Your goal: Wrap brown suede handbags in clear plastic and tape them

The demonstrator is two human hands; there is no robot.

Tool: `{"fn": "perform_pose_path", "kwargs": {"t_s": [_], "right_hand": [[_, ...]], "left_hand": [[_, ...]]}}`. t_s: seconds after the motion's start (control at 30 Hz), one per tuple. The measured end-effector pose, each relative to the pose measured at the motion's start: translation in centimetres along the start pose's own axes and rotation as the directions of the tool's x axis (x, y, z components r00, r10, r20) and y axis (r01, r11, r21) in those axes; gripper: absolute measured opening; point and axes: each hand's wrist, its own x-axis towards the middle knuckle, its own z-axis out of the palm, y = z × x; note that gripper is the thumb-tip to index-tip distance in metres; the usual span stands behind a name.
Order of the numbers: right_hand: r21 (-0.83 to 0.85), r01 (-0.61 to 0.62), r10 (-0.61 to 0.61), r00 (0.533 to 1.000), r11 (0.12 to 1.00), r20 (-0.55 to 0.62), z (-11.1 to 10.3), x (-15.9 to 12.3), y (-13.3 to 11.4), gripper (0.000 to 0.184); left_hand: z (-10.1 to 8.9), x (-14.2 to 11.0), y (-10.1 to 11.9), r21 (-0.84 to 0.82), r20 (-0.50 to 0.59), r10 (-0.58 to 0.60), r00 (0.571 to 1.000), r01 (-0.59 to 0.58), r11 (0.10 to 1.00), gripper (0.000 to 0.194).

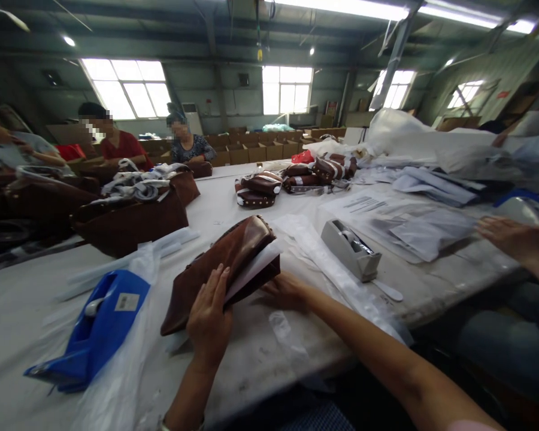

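Observation:
A brown leather handbag [220,263] with a white sheet [254,268] showing in its open side lies tilted on the white-covered table in front of me. My left hand [210,317] holds its near side, the fingers lying along the leather. At the bag's right end, my right hand [285,290] reaches low beside and partly under it; the fingertips are hidden and blurred. To the left stands a blue tape dispenser [101,329]. A grey tape dispenser [350,248] sits to the right, next to clear plastic sleeves [314,257].
Large brown bags [135,221] topped with pale straps stand at the left. Smaller brown bags [258,188] lie farther back. Plastic bags [413,227] cover the right side, where another person's hand [516,239] reaches in. Co-workers [188,146] work across the table, before cardboard boxes [251,152].

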Motion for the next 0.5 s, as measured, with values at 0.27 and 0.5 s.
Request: {"fn": "perform_pose_path", "kwargs": {"t_s": [0.27,0.5], "right_hand": [[-0.053,0.097,-0.101,0.991,0.994,-0.082,1.3,-7.1,-5.5,0.039],[-0.049,0.216,-0.217,0.880,0.975,-0.422,-5.1,-7.6,-9.7,0.028]], "left_hand": [[1.8,-2.1,0.6,0.046,0.062,0.120,0.991,-0.123,0.991,0.082],[2.8,-3.6,0.6,0.157,0.128,0.285,0.950,-0.303,0.940,0.055]]}}
